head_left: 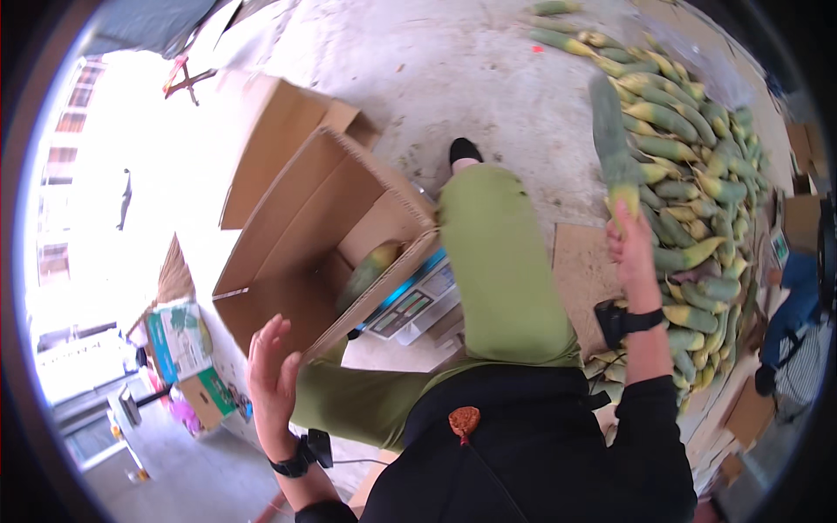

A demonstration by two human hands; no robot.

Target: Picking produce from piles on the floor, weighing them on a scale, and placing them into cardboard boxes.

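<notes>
My right hand point(629, 242) grips a long green radish point(615, 139) by its yellowish end, at the edge of a large heap of similar radishes point(676, 122). My left hand point(272, 370) is open, fingers apart, at the near left corner of an open cardboard box point(253, 294); whether it touches the cardboard I cannot tell. Inside the box lies a green radish point(366, 275) with a yellow end, partly hidden by the box wall. The box rests on a digital scale point(410, 296), whose display shows beside it.
My bent legs in green trousers point(488, 261) flank the scale. Behind the box stands another piece of cardboard point(255, 139). A flat cardboard sheet point(575, 270) lies beside the heap. Printed cartons point(179, 344) are at left; further boxes point(802, 227) and blue cloth point(793, 288) are at far right.
</notes>
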